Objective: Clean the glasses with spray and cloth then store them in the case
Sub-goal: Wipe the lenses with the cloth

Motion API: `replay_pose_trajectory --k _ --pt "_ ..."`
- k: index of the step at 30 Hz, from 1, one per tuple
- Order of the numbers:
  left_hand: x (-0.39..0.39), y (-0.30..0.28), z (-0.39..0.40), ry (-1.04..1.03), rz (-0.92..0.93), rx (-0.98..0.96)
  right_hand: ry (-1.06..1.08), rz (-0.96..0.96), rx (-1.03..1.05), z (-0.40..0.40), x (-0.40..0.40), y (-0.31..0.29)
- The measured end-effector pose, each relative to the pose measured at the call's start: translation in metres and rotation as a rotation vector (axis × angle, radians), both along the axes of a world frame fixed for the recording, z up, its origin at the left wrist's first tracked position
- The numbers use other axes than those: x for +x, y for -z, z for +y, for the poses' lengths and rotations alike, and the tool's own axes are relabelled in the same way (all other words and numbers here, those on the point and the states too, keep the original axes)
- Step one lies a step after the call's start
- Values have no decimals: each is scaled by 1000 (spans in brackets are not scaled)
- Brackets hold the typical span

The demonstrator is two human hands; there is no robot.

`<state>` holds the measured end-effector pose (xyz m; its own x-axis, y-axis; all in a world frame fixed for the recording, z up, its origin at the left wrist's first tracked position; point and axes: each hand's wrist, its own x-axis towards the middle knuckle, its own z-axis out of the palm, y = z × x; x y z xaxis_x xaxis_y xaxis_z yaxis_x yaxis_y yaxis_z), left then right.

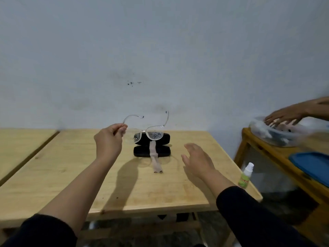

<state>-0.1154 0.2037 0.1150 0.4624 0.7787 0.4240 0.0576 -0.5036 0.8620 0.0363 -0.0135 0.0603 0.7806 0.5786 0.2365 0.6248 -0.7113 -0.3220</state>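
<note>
L fingers (122, 130): pinched on the temple arm of the clear plastic-framed glasses (151, 134), held up in the air; left hand (108, 141) curled round it.
Glasses: both temple arms unfolded, lenses hang down & away from the L fingers, just in front of the case; droplets or smears seem to show on the lenses, can't be sure.
R fingers (185, 158): spread & relaxed, holding nothing; right hand (197, 161) hovers over the bench, palm down.
Cloth: pale beige strip of cleaning cloth (155, 160) lies between both hands, nearer the R fingers, draped out of the case toward the person.
Case: black hard-shell glasses case (151, 146), open, just beyond the cloth, under the glasses.
Spray: small white-capped spray bottle w/ green label (246, 176) stands at the bench edge, right of the R fingers, near but apart.
Bench: light wooden bench (71, 175) carries all.
Other: another person's hand (283, 116) far right, on a clear plastic bag (277, 135) on a side table.
Step (judged): if lenses are wet, spraying is done & wiping comes next.
Next move needs: R fingers pick up the cloth, L keeps the frame steady by its arm, wipe w/o twisting the hinge.
</note>
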Motion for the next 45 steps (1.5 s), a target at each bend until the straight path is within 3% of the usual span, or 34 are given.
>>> replay_pose_trajectory --k 7,17,25,31,35,41,45 --pt "-37 13 45 -152 46 -23 -176 101 26 69 -10 24" --pt "-51 40 82 -235 96 -95 -383 73 -41 121 16 27" --pt "-46 46 91 -248 114 -100 -389 24 -110 139 30 39" --pt "-42 52 93 -250 134 -106 -345 191 33 138 39 42" --pt "-39 52 92 -248 125 -113 -438 303 125 125 44 36" --pt "-31 56 84 -231 131 -103 -612 316 -90 105 49 26" --pt "-27 60 78 -212 133 -101 -577 275 -147 103 44 27"
